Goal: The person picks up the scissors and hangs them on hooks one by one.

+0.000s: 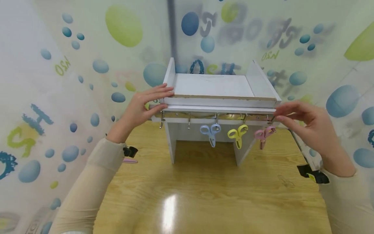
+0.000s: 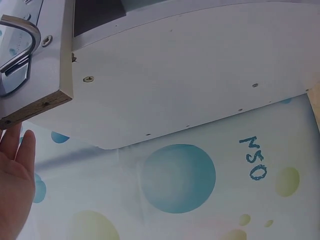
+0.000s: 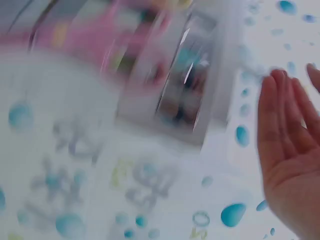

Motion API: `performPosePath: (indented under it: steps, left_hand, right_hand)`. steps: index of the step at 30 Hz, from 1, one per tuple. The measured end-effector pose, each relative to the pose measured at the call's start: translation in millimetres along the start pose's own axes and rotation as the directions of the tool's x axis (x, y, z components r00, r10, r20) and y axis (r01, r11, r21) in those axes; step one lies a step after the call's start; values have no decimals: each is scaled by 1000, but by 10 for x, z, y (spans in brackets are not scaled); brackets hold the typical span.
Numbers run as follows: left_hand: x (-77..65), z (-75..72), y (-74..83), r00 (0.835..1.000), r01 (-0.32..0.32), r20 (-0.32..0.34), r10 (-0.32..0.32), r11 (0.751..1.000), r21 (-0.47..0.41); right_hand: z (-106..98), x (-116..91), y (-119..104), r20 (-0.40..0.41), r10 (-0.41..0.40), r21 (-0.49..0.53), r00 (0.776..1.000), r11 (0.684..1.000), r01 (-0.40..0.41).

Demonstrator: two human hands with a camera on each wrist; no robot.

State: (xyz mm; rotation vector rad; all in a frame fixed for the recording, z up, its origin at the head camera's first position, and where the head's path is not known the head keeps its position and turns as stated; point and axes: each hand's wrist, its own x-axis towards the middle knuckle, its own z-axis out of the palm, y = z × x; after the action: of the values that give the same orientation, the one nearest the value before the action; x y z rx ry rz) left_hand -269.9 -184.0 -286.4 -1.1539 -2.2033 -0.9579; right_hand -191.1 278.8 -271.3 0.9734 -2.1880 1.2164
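A white shelf unit [image 1: 210,85] stands on the table, with a rail of metal hooks along its front. My left hand [image 1: 146,102] touches the shelf's left front corner, fingers on top and thumb lower, near the rail's end. In the left wrist view part of that hand [image 2: 17,172] shows beside the rail's end. Beside the right end is my right hand [image 1: 309,122]; in the right wrist view this hand [image 3: 295,145] has extended fingers and appears apart from the blurred rail. Blue scissors [image 1: 212,134], yellow scissors [image 1: 238,136] and pink scissors [image 1: 264,134] hang from hooks.
The two leftmost hooks, including one hook [image 1: 189,122], carry nothing. A wooden-topped table [image 1: 210,191] extends toward me. A thin pink item [image 1: 130,160] lies by my left forearm. A patterned curtain [image 1: 125,65] encloses the back and sides.
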Motion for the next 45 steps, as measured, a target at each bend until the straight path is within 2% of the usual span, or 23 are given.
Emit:
performPosePath:
  steps: [3, 7, 10, 14, 16, 19, 21, 22, 25, 27, 28, 32, 34, 35, 37, 40, 42, 45]
  left_hand:
    - [-5, -2, -5, 1000, 1, -4, -1, 1000, -8]
    - [-18, 7, 5, 1000, 20, -6, -20, 1000, -14]
    - [-5, 23, 33, 999, 37, -3, -37, 999, -4]
    - [-11, 42, 59, 998, 54, -20, -53, 999, 3]
    - [-36, 54, 57, 998, 54, -40, -55, 998, -17]
    - [-91, 78, 44, 994, 50, -91, -59, 994, -96]
    - [-147, 84, 45, 989, 58, -125, -83, 980, -193]
    - [-184, 87, 43, 984, 68, -142, -108, 962, -263]
    - [-318, 85, 27, 962, 91, -193, -192, 894, -438]
    - [-421, 82, -1, 942, 99, -229, -247, 853, -513]
    - [-476, 79, -24, 934, 103, -241, -265, 842, -529]
    - [-746, 62, -126, 902, 171, -266, -340, 847, -503]
    - [-920, 49, -175, 877, 240, -259, -404, 837, -493]
    - [-1012, 43, -200, 859, 279, -257, -442, 827, -488]
    - [-1203, 30, -250, 816, 357, -250, -521, 795, -490]
    - [-1478, 15, -309, 742, 465, -233, -628, 734, -496]
    - [-1645, 11, -340, 690, 523, -214, -692, 681, -513]
    - [-1864, 5, -371, 601, 588, -156, -784, 566, -577]
  right_hand:
    - [-103, 156, 137, -48, -79, -182, 996, 981, 69]
    - [-190, 230, 376, 4, -135, -319, 991, 939, 129]
    - [-222, 178, 511, 14, -127, -326, 992, 937, 125]
    - [-179, 140, 560, -27, -132, -325, 991, 938, 116]
    - [-142, 134, 545, -41, -132, -339, 990, 934, 111]
    - [-110, 119, 526, -48, -129, -353, 991, 930, 104]
    - [-98, 123, 520, -53, -132, -359, 990, 927, 104]
    - [-94, 132, 514, -56, -129, -356, 990, 929, 101]
    - [-92, 154, 508, -59, -127, -358, 990, 929, 97]
    - [-99, 159, 505, -60, -123, -358, 991, 929, 93]
    - [-104, 159, 505, -59, -122, -359, 991, 929, 93]
    - [-114, 154, 509, -53, -119, -350, 992, 932, 93]
    - [-111, 156, 510, -45, -116, -346, 992, 934, 93]
    - [-109, 156, 510, -42, -116, -344, 992, 934, 94]
    - [-105, 160, 510, -38, -122, -345, 992, 933, 102]
    - [-107, 167, 506, -34, -133, -358, 991, 927, 112]
    - [-115, 168, 498, -34, -134, -365, 990, 924, 113]
    - [-133, 167, 484, -39, -127, -369, 991, 923, 104]
